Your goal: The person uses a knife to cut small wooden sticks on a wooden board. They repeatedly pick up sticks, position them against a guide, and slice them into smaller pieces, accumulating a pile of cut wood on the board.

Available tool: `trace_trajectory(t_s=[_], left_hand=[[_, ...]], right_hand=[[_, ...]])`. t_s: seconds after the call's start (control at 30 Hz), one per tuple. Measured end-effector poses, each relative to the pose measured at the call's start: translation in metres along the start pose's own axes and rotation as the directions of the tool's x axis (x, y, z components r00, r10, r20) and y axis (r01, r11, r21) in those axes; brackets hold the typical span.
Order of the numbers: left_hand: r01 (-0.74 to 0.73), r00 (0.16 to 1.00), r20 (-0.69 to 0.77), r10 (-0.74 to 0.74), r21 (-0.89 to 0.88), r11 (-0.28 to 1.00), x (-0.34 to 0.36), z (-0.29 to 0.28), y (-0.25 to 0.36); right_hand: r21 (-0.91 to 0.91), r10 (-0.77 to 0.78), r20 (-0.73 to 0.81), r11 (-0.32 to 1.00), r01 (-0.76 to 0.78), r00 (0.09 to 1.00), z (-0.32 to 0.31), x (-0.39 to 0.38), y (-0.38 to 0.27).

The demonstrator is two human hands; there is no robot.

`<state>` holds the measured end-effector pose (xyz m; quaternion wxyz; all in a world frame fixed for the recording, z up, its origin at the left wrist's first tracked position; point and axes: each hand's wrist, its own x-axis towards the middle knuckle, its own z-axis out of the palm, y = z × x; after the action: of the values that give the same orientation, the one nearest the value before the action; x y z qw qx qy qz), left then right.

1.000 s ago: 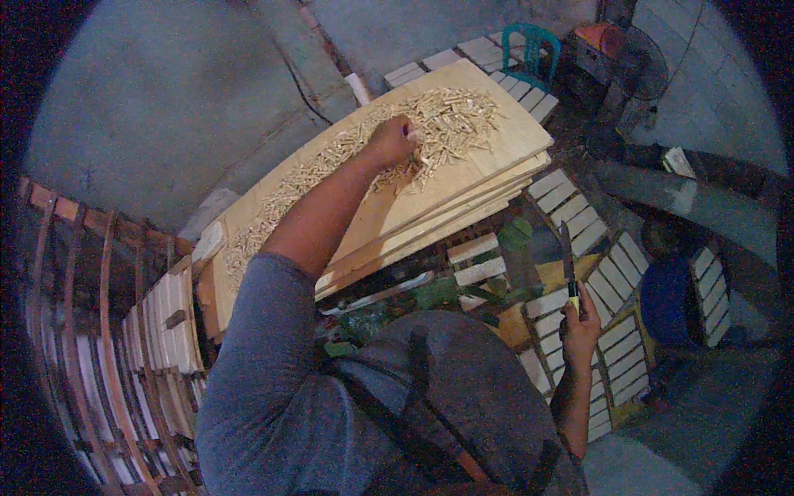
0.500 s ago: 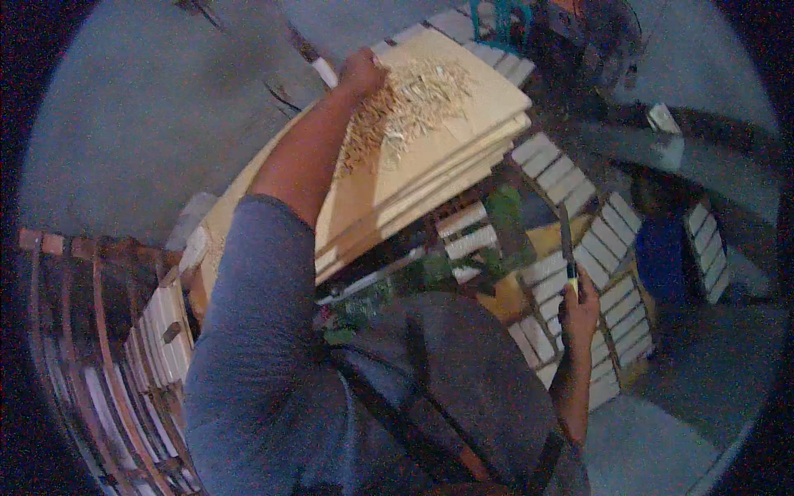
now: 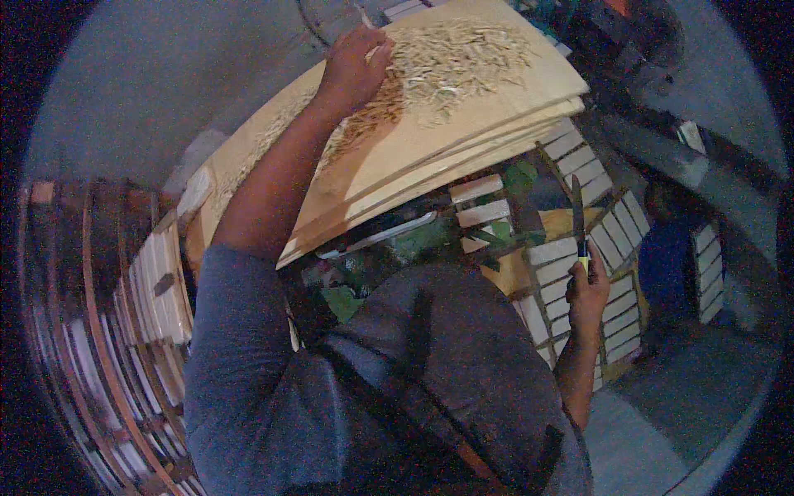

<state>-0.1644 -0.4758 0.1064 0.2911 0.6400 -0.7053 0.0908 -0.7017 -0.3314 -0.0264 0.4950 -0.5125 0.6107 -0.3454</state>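
Observation:
My left arm reaches across a stack of pale boards [image 3: 430, 161]. At the far side of the top board, my left hand [image 3: 357, 68] is closed, its fingers curled beside a spread of small tan strips [image 3: 463, 62]. A pale bit shows at the fingers, too blurred to name. Lower on the right, my right hand [image 3: 589, 289] is wrapped round the handle of a knife [image 3: 578, 211]. Its dark blade points up and away from me, apart from the boards.
Pale blocks in rows [image 3: 620, 231] lie beyond the knife and around it. A slatted rack [image 3: 91, 331] stands at the left. Green leaves [image 3: 339, 304] show below the boards, and a dark blue object [image 3: 666, 260] is at the right.
The view has shifted, so the boards appear farther up and right. My left hand has moved leftward relative to the strips. My right hand still holds the knife upright.

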Motion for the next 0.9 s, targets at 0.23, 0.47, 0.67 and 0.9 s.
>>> trace_trajectory(t_s=[0.23,0.47,0.67,0.9], left_hand=[[0.430,0.897,0.113,-0.427,-0.008,0.903,-0.211,-0.107,0.005],[0.475,0.867,0.142,-0.479,0.060,0.878,-0.274,-0.060,0.002],[0.532,0.844,0.156,-0.513,-0.129,0.837,-0.262,-0.041,0.004],[0.194,0.980,-0.029,-0.198,-0.095,0.976,-0.256,-0.051,0.014]], right_hand=[[0.057,-0.052,0.105,0.997,0.046,0.993,0.074,-0.045,-0.077],[-0.077,-0.384,0.352,0.897,0.435,0.854,0.153,-0.021,-0.106],[-0.124,-0.361,0.516,0.866,0.485,0.777,0.206,-0.032,-0.122],[-0.276,-0.479,0.547,0.671,0.688,0.686,0.239,-0.045,-0.136]])
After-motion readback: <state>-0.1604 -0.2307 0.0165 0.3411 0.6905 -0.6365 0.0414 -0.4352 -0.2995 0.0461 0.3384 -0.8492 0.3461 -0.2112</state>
